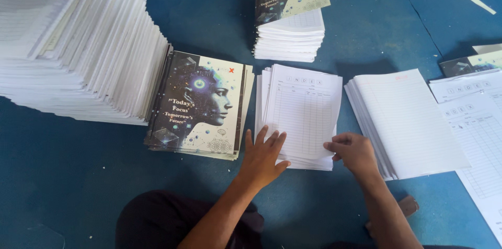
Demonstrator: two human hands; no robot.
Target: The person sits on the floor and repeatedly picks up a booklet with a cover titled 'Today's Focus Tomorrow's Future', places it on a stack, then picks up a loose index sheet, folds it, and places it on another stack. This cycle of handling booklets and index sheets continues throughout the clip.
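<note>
- Head view: the left hand (263,156) lies flat, fingers spread, on the lower left corner of the index sheets (302,113), a pile of white ruled forms on the blue floor (68,176).
- The right hand (354,151) is at the pile's lower right corner, thumb and fingers pinched on the edge of the top sheet.
- The 2 hands are apart, 1 at each lower corner of the pile.
- Just left of the pile lies a short stack of covers (198,103), dark with a printed head in profile, touching or nearly touching the sheets.
- Left of the covers, a tall slanted stack of white pages (78,40) leans across the upper left.
- Right of the pile, near it, sits a lined pad (405,121), fanned at its left edge.
- At the far right edge lie more index forms (478,134).
- Behind the pile, a stack of white pages topped by 1 cover, the far stack (290,16).
- The person's dark-clothed knee (157,217) shows at the bottom.
</note>
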